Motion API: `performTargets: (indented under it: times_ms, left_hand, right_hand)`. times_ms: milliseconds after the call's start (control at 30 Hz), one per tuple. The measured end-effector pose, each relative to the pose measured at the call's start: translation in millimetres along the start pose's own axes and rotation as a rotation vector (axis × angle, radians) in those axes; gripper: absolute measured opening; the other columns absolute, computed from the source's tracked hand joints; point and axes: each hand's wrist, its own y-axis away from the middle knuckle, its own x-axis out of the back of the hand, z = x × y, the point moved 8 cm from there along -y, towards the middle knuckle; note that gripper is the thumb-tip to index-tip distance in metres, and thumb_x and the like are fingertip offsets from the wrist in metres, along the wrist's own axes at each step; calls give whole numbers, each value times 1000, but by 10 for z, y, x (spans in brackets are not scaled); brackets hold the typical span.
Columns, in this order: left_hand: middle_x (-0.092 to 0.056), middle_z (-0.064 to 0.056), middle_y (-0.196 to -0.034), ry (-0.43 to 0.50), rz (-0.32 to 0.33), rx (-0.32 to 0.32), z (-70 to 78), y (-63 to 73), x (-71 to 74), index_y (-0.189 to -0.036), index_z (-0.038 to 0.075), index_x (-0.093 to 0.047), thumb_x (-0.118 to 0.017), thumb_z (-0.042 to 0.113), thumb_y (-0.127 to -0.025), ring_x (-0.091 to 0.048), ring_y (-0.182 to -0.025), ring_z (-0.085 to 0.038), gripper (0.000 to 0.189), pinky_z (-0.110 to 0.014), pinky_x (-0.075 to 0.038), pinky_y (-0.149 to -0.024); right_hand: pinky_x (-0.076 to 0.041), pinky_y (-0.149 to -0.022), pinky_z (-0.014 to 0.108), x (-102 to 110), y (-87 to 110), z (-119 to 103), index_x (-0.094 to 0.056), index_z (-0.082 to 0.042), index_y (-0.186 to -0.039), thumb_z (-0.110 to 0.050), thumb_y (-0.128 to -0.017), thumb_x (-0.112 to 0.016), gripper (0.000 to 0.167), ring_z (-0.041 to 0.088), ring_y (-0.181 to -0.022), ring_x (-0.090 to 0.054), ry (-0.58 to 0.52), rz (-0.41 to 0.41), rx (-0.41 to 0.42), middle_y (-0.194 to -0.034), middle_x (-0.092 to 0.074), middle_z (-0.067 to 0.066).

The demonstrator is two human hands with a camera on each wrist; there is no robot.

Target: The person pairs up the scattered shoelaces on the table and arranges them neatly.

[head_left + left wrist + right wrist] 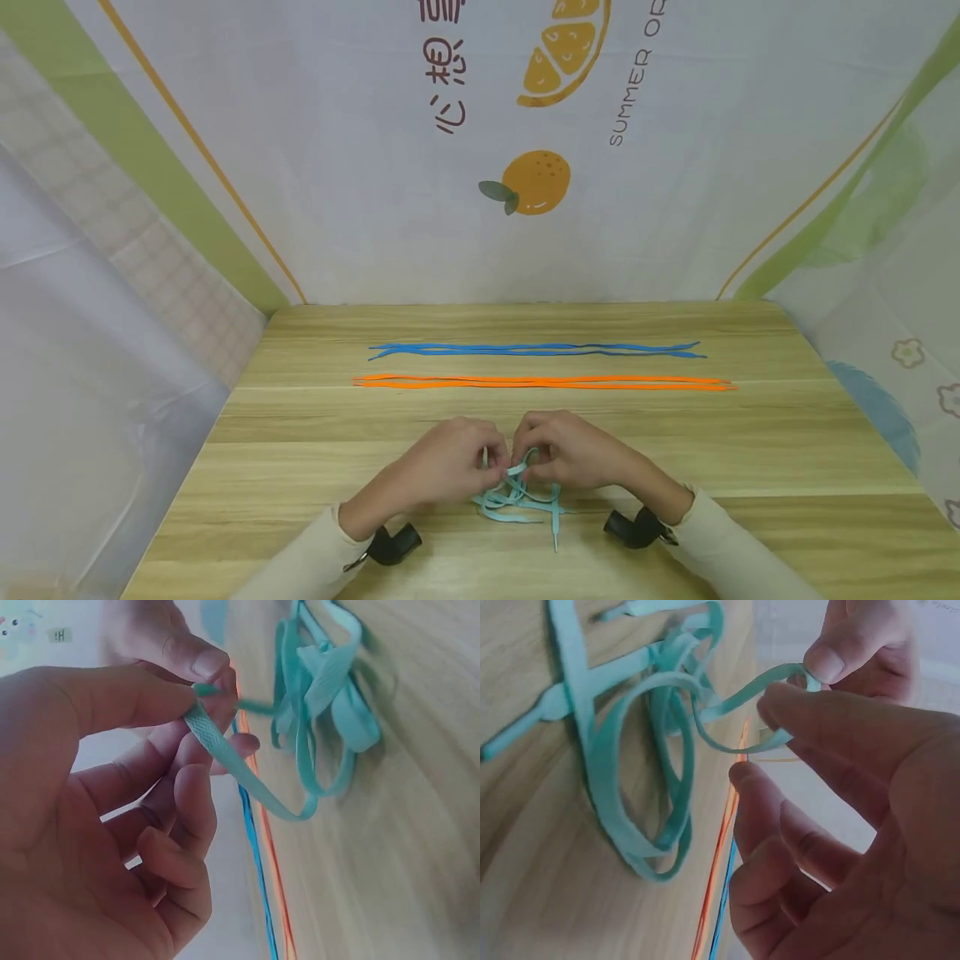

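A tangled mint-green shoelace (517, 502) lies in a loose heap near the front of the table, between both hands. With thumb and index finger, my left hand (456, 458) pinches a raised part of the lace (214, 742). My right hand (576, 450) grips another part close beside it, and a small loop (742, 746) hangs at those fingers. The two hands nearly meet above the heap. A flat lace end with its narrow tip (517, 731) rests on the wood. How the strands cross inside the heap is partly hidden.
Behind the hands, a pair of orange shoelaces (540, 382) lies straight across the wooden table (300, 467). Farther back, a blue pair (536, 349) runs parallel to it. A printed cloth (390, 208) hangs at the table's far edge. Black wrist devices (396, 544) sit below each wrist.
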Motion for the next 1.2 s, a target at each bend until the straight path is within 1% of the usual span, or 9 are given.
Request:
performTargets:
  times_ms: [100,233,400,533,633,767,967,1100,1200]
  left_hand:
    - [-63,17,-82,44,2,8,-3,9,38,-88,20,-74,-78,7,-95,-53,-69,-1,15,-23,-49,-64]
    - [-64,18,-79,124,-5,12,-4,34,86,-90,20,-74,-75,9,-97,-55,-70,-1,13,-24,-49,-66]
    - [-67,16,-83,242,-18,-1,-5,71,153,-98,16,-78,-75,16,-102,-60,-77,-3,4,-26,-52,-70]
    - [-71,15,-86,299,-25,-2,3,115,217,-103,12,-80,-74,17,-104,-61,-77,-4,8,-26,-51,-68]
    - [-72,16,-86,309,-20,-2,9,161,273,-105,11,-82,-74,18,-105,-59,-75,-4,11,-26,-50,-66]
    - [-73,15,-86,300,-2,-1,-3,233,354,-103,13,-84,-73,20,-107,-58,-72,-5,13,-27,-49,-65]
    - [-76,9,-86,283,31,38,-72,325,471,-99,21,-84,-73,19,-105,-61,-73,-7,13,-26,-49,-64]
    - [-76,11,-86,278,43,68,-114,376,532,-98,22,-84,-72,17,-104,-64,-75,-10,14,-27,-49,-65]
    - [-76,11,-87,275,48,86,-146,408,561,-98,23,-84,-72,17,-104,-65,-76,-11,14,-27,-49,-65]
  right_hand:
    - [-59,-74,25,26,10,-11,-82,-12,-99,-7,-96,-85,6,1,-86,-63,-66,-15,22,-110,-71,-6]
    - [-56,-72,27,106,41,-34,-83,-14,-101,-11,-101,-81,3,5,-87,-63,-172,-30,28,-110,-74,-6]
    - [-51,-71,27,243,113,-70,-81,-11,-101,-16,-108,-73,12,9,-84,-60,-278,-37,18,-103,-75,-4]
    - [-49,-70,26,347,191,-99,-80,-8,-100,-11,-110,-69,15,10,-79,-56,-301,-37,21,-96,-72,-1]
    - [-49,-70,26,416,262,-93,-79,-8,-101,-8,-110,-68,15,11,-78,-56,-307,-32,12,-94,-71,2]
    - [-51,-72,29,517,376,-69,-80,-13,-101,-6,-110,-66,18,14,-79,-57,-314,-11,-10,-95,-72,6]
    - [-51,-73,30,664,562,14,-79,-21,-98,-7,-110,-66,22,14,-79,-57,-291,31,-59,-93,-70,-2]
    - [-51,-73,30,738,685,99,-79,-23,-99,-7,-110,-65,23,15,-81,-58,-283,49,-106,-94,-70,4]
    - [-51,-76,32,797,776,141,-79,-23,-100,-6,-111,-63,25,19,-84,-59,-275,58,-123,-96,-70,5]
